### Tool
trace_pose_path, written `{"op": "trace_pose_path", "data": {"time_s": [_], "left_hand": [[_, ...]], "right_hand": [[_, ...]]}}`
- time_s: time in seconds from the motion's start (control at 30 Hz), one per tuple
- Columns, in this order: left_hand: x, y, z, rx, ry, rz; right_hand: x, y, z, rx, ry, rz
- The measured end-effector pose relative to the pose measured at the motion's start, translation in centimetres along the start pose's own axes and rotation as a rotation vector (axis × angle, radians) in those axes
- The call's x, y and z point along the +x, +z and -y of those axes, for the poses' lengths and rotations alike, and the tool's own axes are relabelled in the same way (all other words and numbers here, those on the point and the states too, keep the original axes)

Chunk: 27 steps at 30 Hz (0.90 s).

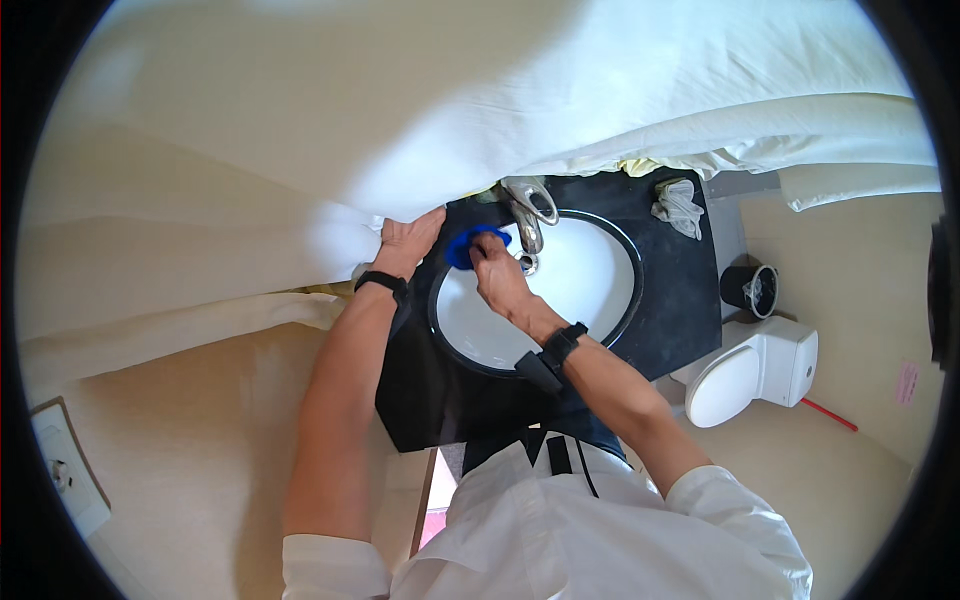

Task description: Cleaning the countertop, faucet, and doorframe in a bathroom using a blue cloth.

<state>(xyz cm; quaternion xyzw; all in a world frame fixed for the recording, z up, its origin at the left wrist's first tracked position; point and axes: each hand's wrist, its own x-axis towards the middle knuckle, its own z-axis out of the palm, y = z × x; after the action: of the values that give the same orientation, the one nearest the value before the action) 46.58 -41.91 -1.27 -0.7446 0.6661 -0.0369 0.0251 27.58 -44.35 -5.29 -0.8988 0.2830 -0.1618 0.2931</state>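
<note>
My right hand [500, 280] reaches over the basin with its fingers closed on a blue cloth [461, 250], a soft, rounded piece. It presses the cloth at the left back rim of the white oval sink [590, 270], just left of the chrome faucet [527, 215]. Farther left, my left hand [410, 240] lies with fingers stretched out at the back left edge of the black countertop [420, 400], against a hanging white sheet [300, 150]. The underside of that palm is hidden. Each wrist wears a black band.
At the counter's back right lies a crumpled grey-white cloth [678, 208]. Beyond the right edge stand a black waste bin [750, 289] and a white toilet [735, 380], with a red stick [829, 415] near it. The sheet drapes along the whole back of the counter.
</note>
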Motion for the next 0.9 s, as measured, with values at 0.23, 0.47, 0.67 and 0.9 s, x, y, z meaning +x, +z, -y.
{"op": "trace_pose_path", "data": {"time_s": [0.23, 0.47, 0.67, 0.9], "left_hand": [[0.5, 0.4, -0.9, 0.005, -0.01, -0.072], [0.3, 1.0, 0.0, 0.009, -0.017, -0.084], [0.2, 0.2, -0.4, -0.094, -0.092, -0.037], [0.1, 0.0, -0.7, -0.14, -0.12, -0.083]], "right_hand": [[5.2, -3.2, 0.4, -0.453, -0.189, -0.087], [2.7, 1.2, 0.8, -0.538, 0.127, 0.112], [-3.4, 1.5, -3.0, -0.252, 0.418, 0.284], [0.2, 3.6, -4.0, 0.236, 0.59, 0.288]]}}
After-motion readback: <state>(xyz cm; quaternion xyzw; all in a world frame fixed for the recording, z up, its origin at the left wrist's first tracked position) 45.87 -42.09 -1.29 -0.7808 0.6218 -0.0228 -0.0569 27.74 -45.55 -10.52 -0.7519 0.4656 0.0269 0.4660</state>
